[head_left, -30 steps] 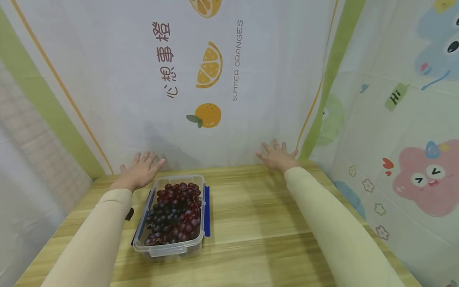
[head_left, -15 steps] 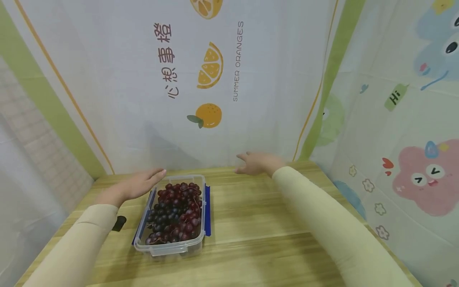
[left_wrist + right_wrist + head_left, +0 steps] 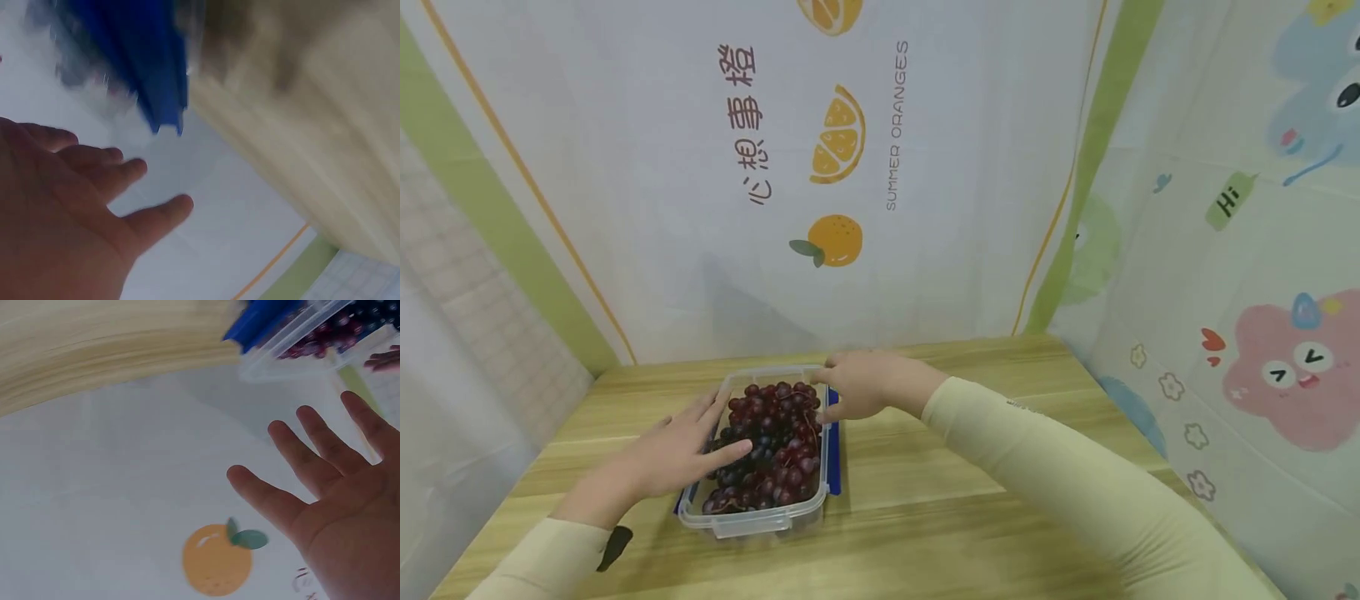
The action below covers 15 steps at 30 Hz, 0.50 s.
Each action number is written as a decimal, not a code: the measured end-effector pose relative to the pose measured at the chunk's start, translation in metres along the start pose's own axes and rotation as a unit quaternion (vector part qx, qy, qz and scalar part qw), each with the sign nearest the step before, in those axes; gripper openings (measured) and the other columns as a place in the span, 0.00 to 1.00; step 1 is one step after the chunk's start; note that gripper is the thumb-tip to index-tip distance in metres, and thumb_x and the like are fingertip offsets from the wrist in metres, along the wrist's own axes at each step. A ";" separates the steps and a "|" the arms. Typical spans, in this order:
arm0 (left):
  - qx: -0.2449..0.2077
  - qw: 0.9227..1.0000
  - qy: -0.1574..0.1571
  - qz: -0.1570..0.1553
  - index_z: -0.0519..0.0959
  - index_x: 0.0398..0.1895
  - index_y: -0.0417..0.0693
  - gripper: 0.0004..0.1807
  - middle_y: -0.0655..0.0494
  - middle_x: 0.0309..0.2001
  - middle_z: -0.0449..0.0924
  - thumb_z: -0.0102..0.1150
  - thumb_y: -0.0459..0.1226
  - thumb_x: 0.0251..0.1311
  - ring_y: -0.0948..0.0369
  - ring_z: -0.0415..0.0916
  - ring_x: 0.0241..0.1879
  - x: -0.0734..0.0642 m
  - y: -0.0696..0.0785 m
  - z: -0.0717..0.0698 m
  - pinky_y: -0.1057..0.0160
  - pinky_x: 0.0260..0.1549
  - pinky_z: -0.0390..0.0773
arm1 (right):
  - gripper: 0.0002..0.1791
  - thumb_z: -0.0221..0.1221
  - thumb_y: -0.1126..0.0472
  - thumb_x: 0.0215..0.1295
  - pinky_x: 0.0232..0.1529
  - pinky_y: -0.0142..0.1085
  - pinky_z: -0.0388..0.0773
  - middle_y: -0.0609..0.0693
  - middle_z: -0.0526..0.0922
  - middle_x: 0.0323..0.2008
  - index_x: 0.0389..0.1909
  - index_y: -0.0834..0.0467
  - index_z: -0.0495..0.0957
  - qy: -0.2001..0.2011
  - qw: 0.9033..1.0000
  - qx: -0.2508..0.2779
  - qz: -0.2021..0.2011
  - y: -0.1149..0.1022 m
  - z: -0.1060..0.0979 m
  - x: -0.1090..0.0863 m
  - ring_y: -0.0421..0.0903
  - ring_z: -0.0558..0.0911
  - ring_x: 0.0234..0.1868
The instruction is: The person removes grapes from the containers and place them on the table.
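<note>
A clear plastic food container with blue side clips stands on the table, filled with dark red and near-black grapes. My left hand is at the container's left side, its thumb stretched over the grapes. Beside the far right corner is my right hand, fingertips at the rim. Whether either hand touches the container is unclear. In the left wrist view the fingers are spread below a blurred blue clip. The right wrist view likewise has spread fingers apart from the box.
The wood-grain table meets a white cloth backdrop printed with oranges at its far edge. A patterned cloth hangs along the right side. Behind the left wrist shows a small black object.
From the table's far edge, my right hand has swept left to the container's far right corner. My left hand has drawn back toward me, beside the container, its thumb now over the grapes.
</note>
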<state>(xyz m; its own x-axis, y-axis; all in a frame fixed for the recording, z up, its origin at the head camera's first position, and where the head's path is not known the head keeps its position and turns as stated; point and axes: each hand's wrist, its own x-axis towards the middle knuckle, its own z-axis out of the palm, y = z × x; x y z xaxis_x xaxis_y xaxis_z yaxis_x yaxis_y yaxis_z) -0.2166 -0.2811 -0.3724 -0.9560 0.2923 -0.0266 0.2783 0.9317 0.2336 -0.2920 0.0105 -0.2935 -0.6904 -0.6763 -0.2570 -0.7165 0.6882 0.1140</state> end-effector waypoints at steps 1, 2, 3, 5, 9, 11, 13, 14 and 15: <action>0.006 1.000 -0.002 -0.008 0.40 0.87 0.38 0.60 0.25 0.83 0.47 0.49 0.70 0.72 0.25 0.52 0.79 -0.003 0.002 0.004 0.15 0.67 0.57 | 0.41 0.55 0.31 0.76 0.78 0.52 0.73 0.48 0.65 0.82 0.84 0.42 0.61 0.003 1.000 -0.006 -0.010 -0.006 0.001 0.000 0.50 0.71 0.79; 0.012 1.000 -0.003 -0.014 0.40 0.87 0.37 0.62 0.25 0.83 0.46 0.50 0.71 0.71 0.25 0.51 0.80 -0.006 0.003 0.009 0.15 0.67 0.57 | 0.40 0.56 0.32 0.76 0.76 0.50 0.74 0.48 0.67 0.81 0.83 0.42 0.62 0.004 1.000 -0.008 -0.020 -0.012 0.001 0.001 0.49 0.73 0.78; 0.017 1.000 -0.002 -0.019 0.41 0.87 0.36 0.63 0.25 0.83 0.46 0.51 0.72 0.69 0.25 0.50 0.80 -0.008 0.004 0.013 0.15 0.67 0.56 | 0.39 0.57 0.32 0.76 0.75 0.49 0.76 0.48 0.67 0.81 0.83 0.42 0.63 0.006 0.999 -0.013 -0.030 -0.018 0.002 0.001 0.48 0.74 0.77; 0.027 0.999 0.003 -0.027 0.45 0.86 0.32 0.66 0.25 0.84 0.46 0.53 0.74 0.66 0.26 0.50 0.81 -0.011 0.006 0.019 0.15 0.66 0.56 | 0.38 0.59 0.33 0.75 0.73 0.45 0.78 0.47 0.69 0.79 0.80 0.42 0.67 0.006 0.999 -0.016 -0.051 -0.027 0.004 0.003 0.46 0.76 0.75; 0.034 0.999 0.018 -0.037 0.46 0.84 0.27 0.70 0.25 0.83 0.47 0.56 0.76 0.62 0.27 0.51 0.80 -0.014 0.007 0.023 0.14 0.66 0.57 | 0.36 0.62 0.35 0.74 0.74 0.38 0.77 0.44 0.72 0.77 0.78 0.43 0.71 -0.005 0.996 -0.017 -0.091 -0.043 0.008 0.005 0.42 0.75 0.76; 0.029 0.999 0.020 -0.041 0.46 0.83 0.26 0.71 0.25 0.83 0.47 0.56 0.75 0.62 0.27 0.51 0.80 -0.015 0.006 0.024 0.14 0.66 0.57 | 0.35 0.62 0.35 0.73 0.75 0.38 0.76 0.43 0.72 0.77 0.77 0.42 0.71 -0.017 0.995 -0.014 -0.101 -0.050 0.010 0.005 0.41 0.74 0.76; 0.023 0.999 0.015 -0.043 0.45 0.84 0.26 0.71 0.25 0.83 0.47 0.56 0.75 0.62 0.26 0.51 0.80 -0.017 0.004 0.024 0.15 0.66 0.58 | 0.35 0.62 0.35 0.73 0.75 0.38 0.76 0.41 0.72 0.77 0.77 0.41 0.72 -0.026 0.994 -0.013 -0.106 -0.056 0.014 0.006 0.40 0.75 0.76; 0.020 0.999 0.013 -0.042 0.45 0.84 0.26 0.71 0.25 0.83 0.47 0.57 0.75 0.62 0.26 0.51 0.80 -0.017 0.003 0.024 0.15 0.65 0.58 | 0.35 0.62 0.34 0.73 0.75 0.38 0.76 0.41 0.72 0.77 0.77 0.40 0.72 -0.029 0.994 -0.012 -0.107 -0.058 0.015 0.006 0.39 0.75 0.75; 0.016 0.999 0.013 -0.039 0.44 0.84 0.27 0.71 0.25 0.83 0.47 0.58 0.74 0.62 0.26 0.51 0.80 -0.019 0.002 0.024 0.15 0.65 0.59 | 0.35 0.62 0.34 0.73 0.75 0.38 0.75 0.40 0.72 0.77 0.77 0.39 0.72 -0.032 0.994 -0.013 -0.107 -0.060 0.017 0.007 0.39 0.75 0.75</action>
<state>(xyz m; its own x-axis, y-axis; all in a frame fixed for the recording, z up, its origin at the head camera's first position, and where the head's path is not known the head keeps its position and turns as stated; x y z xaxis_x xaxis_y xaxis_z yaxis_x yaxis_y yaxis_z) -0.1959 -0.2794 -0.3949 -0.9767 0.2138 -0.0186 0.2059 0.9580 0.1997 -0.2523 -0.0305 -0.3185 -0.5154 -0.7875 -0.3378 -0.8487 0.5237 0.0742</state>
